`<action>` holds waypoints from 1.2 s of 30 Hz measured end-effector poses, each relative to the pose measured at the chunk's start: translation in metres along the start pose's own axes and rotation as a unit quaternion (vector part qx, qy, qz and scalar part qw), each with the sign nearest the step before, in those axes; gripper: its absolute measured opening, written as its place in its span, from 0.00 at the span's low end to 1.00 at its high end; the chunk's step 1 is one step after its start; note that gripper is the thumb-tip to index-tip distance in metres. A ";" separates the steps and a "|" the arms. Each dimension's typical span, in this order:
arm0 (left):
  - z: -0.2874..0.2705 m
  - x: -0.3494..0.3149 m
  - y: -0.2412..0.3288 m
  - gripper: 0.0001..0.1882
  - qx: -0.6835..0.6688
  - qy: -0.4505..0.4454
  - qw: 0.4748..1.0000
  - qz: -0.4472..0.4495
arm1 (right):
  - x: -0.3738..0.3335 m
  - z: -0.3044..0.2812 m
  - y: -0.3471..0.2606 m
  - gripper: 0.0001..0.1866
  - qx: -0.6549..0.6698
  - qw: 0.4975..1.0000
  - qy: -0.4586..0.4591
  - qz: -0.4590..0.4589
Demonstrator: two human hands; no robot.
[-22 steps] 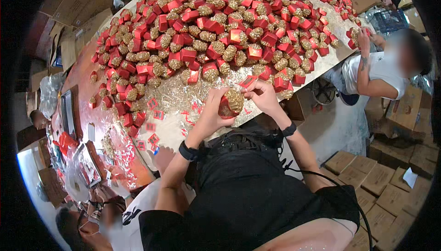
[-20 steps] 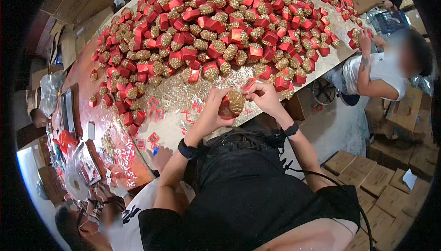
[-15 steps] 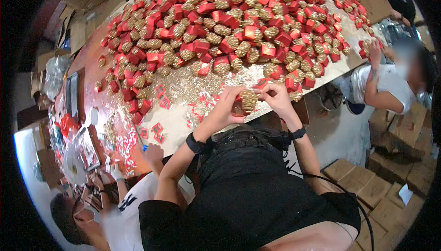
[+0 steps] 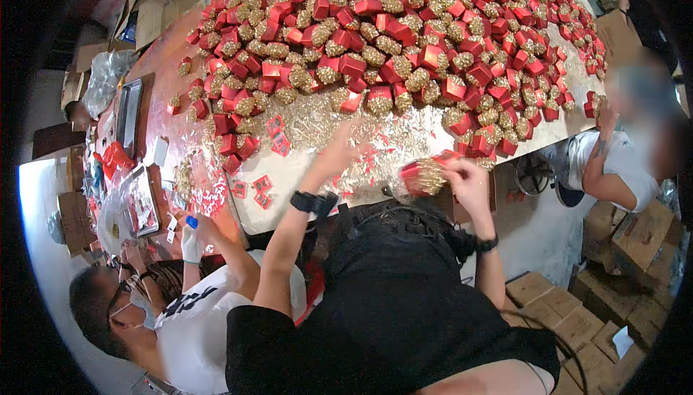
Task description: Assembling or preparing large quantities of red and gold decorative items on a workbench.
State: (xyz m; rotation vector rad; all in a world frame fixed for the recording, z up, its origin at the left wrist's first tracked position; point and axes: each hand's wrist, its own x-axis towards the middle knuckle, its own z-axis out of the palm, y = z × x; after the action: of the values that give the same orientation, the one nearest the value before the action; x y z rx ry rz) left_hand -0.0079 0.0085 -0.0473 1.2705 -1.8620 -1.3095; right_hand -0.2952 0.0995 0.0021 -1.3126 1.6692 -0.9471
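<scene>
My right hand (image 4: 469,182) pinches an ornament (image 4: 431,178) with a gold, rough-textured part and a shiny red angular part. It holds the ornament near the table's front edge, with the red end turned left. My left hand (image 4: 341,155) is off the ornament, over the gold and red scraps (image 4: 310,124) on the tabletop. Motion smears its fingers, so their grip is unclear. Beyond both hands spreads a large heap of similar red and gold ornaments (image 4: 375,55). Small flat red pieces (image 4: 261,191) lie left of my left forearm.
A co-worker in white (image 4: 216,308) sits close on my left, with a blue object (image 4: 191,222) at their hand. Another person (image 4: 606,171) works at the right end. Metal trays (image 4: 130,117) lie at the table's left; cardboard boxes (image 4: 556,308) stand on the floor at right.
My left hand has let go of the ornament and moved left and slightly up over the scraps. My right hand, still holding it, has shifted right and down, and the ornament's red part now shows.
</scene>
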 end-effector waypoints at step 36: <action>0.026 -0.001 0.011 0.09 -0.113 0.117 0.973 -0.165 | 0.079 0.108 0.000 0.12 -0.052 0.951 -0.198 -0.231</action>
State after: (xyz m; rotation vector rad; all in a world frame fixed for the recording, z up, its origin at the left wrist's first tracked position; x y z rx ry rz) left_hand -0.0329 0.0211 -0.0469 1.5766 -1.3389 -1.4205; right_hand -0.2087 0.0131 -0.0520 -1.8766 1.1368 -0.7872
